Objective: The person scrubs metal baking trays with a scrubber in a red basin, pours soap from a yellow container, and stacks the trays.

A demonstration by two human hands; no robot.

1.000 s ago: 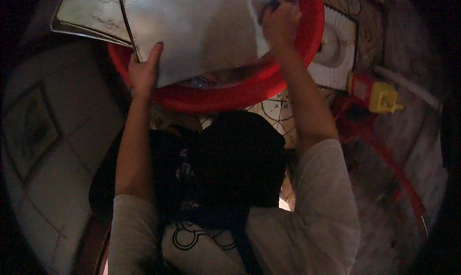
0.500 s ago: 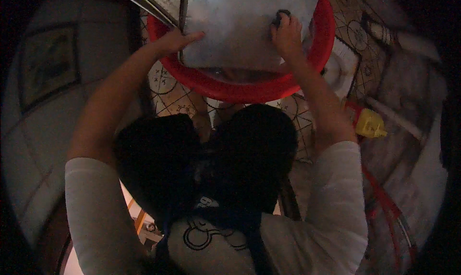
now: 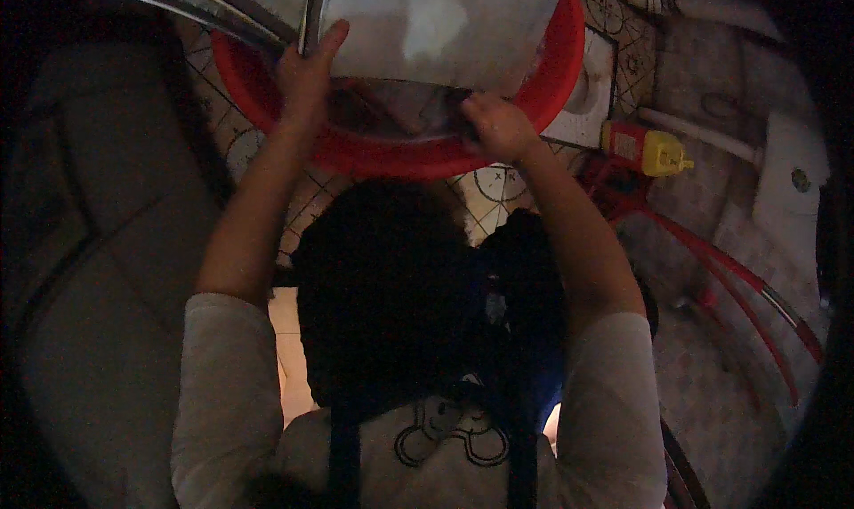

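— Starting at the far left?
— Dim tiled wall [image 3: 116,269], grey and deep in shadow. Next to it, a metal-edged frame [image 3: 200,16], slanting in from the top.

— And the left hand [image 3: 304,80]?
— Clamped on the left edge of a pale metal panel [image 3: 382,42], thumb laid along the face, other fingers mostly hidden.

— The panel itself?
— Above a round red plastic basin [image 3: 391,158], covering much of its mouth, top cut off by the view. Smooth and greyish, with 1 brighter patch; cannot tell lather from glare.

— Below that?
— Patterned floor tiles [image 3: 498,182], dark-lined on beige, beneath the basin.

— Right hand [image 3: 503,127]?
— Just below the panel's lower edge, near the basin's rim. Fingers curled close on a small dark pad [image 3: 462,116], partly lost in shadow.

— Farther right?
— White squat toilet [image 3: 578,109], set in the floor. Then a yellow bottle [image 3: 663,153] with a red label, tipped on its side; a pale pipe [image 3: 703,136]; a red hose [image 3: 698,242], looping toward the lower right.
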